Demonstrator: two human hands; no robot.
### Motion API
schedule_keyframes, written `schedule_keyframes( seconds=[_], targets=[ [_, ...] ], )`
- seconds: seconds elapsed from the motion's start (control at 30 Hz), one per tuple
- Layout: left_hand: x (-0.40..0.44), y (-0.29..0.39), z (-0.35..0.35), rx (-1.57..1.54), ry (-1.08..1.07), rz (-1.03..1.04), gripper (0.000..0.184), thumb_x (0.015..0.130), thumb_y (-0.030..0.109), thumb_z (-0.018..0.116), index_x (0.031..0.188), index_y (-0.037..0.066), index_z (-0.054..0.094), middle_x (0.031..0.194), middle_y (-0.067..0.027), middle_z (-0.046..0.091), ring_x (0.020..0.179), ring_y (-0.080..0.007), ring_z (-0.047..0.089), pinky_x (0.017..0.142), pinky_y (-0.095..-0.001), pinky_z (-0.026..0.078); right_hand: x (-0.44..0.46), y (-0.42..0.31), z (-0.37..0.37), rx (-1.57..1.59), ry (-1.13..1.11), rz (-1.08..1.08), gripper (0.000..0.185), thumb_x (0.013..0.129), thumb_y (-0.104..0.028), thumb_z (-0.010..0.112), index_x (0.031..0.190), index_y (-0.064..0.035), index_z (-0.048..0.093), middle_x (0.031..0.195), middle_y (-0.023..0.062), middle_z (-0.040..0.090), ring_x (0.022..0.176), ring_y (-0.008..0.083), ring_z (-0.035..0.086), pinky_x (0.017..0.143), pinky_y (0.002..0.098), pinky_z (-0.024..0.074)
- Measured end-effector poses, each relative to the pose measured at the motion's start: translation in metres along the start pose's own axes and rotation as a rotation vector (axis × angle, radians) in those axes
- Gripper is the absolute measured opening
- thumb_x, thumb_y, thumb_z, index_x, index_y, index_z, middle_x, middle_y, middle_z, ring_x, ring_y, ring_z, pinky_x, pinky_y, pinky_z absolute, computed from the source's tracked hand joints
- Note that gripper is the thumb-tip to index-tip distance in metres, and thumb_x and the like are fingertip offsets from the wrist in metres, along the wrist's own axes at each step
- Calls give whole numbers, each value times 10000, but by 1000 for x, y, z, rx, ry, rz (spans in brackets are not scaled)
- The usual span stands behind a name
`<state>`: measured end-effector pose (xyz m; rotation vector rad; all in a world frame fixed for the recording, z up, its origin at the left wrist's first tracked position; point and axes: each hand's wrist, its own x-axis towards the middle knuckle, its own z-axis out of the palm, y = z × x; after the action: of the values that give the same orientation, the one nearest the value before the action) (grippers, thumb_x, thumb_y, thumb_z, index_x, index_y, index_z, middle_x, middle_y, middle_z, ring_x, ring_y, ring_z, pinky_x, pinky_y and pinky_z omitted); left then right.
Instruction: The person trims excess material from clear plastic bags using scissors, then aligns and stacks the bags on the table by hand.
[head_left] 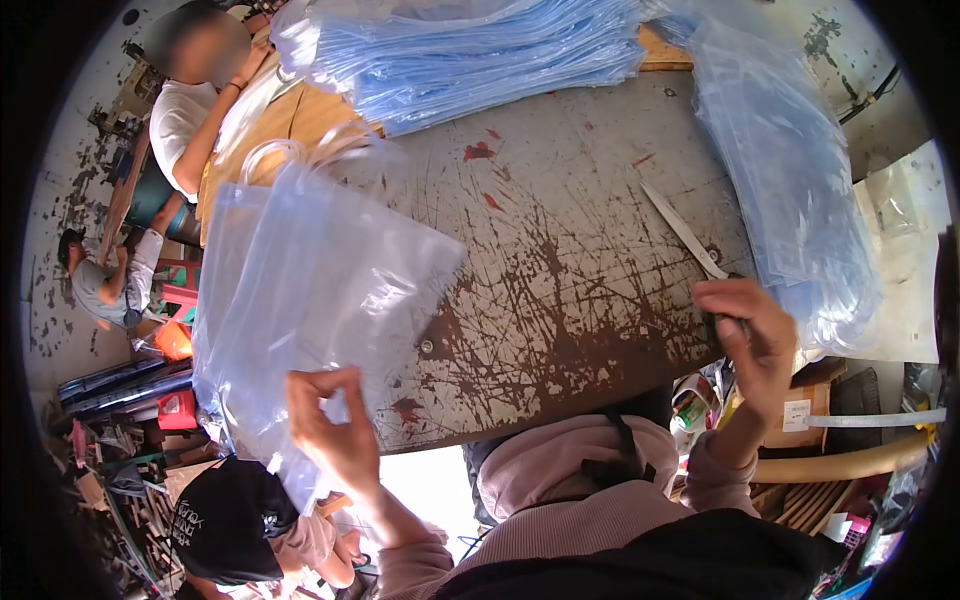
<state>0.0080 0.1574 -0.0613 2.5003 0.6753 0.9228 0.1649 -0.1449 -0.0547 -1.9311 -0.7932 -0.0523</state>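
Note:
Clear plastic bags with handles [320, 260] lie fanned at the table's left side, over its edge. My left hand [335, 420] is at their lower edge, thumb and fingers closed in a pinch; what they hold, if anything, is too small to make out. On the right, the fingers of my right hand [750, 335] are curled round the dark handle of the scissors [685, 230]. The scissor blades point up and left over the scratched table, and look closed together. The handle is mostly hidden by my fingers.
A thick stack of bluish plastic sheets [490, 60] lies along the far edge. More bluish plastic [785, 170] hangs over the right edge. One person [190, 110] sits at the far left, another [100, 285] beyond, and a third in a black cap [225, 520] at lower left.

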Motion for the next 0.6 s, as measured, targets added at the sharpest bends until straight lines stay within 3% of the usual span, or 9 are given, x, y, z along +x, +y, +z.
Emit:
schedule_keyframes(
  seconds=[0.17,0.23,0.27,0.33,0.4,0.53,0.6],
  targets=[
    [-39,55,43,-591,-190,-344,142,703,-79,677,758,27,600,713,-42,531,603,-125,502,551,-239,399,5,-20,66,329,-59,89,396,741,62,632,1129,11,576,1158,155,573,954,224,620,760,292,531],
    [-44,70,47,-616,-295,-277,147,729,-91,657,831,-4,596,780,-22,486,626,-74,454,580,-196,371,0,-16,77,416,-32,145,459,743,74,633,1187,9,540,1196,152,540,968,223,611,758,289,534],
    [-44,74,49,-635,-298,-241,201,741,-74,651,929,-2,644,777,-14,467,630,-78,447,573,-197,367,-2,-13,81,441,9,191,494,753,73,629,1226,5,506,1200,152,524,977,221,598,759,291,532],
    [-40,78,49,-585,-320,-216,236,744,-65,647,967,11,658,766,-12,456,636,-82,444,572,-200,366,-2,-12,83,556,92,291,570,760,74,630,1292,-10,445,1204,154,494,990,212,565,757,292,530],
    [-38,78,49,-515,-361,-174,318,746,-34,651,1046,62,693,749,-8,441,651,-92,431,568,-212,362,1,-8,80,442,112,259,597,748,52,654,1300,-13,436,1203,159,486,984,215,562,759,295,526],
    [-47,79,52,-486,-406,-148,327,731,-32,673,1037,78,705,738,-8,437,640,-99,425,565,-218,360,8,-9,83,152,145,151,698,704,-24,735,1325,-23,417,1208,163,462,977,236,565,773,316,509],
    [-50,82,54,-487,-408,-24,397,698,-53,699,1056,117,710,714,-14,446,589,-114,434,501,-239,379,12,-6,85,6,161,109,735,690,-44,752,1338,-27,405,1194,167,480,982,239,569,790,324,501]
  ],
)
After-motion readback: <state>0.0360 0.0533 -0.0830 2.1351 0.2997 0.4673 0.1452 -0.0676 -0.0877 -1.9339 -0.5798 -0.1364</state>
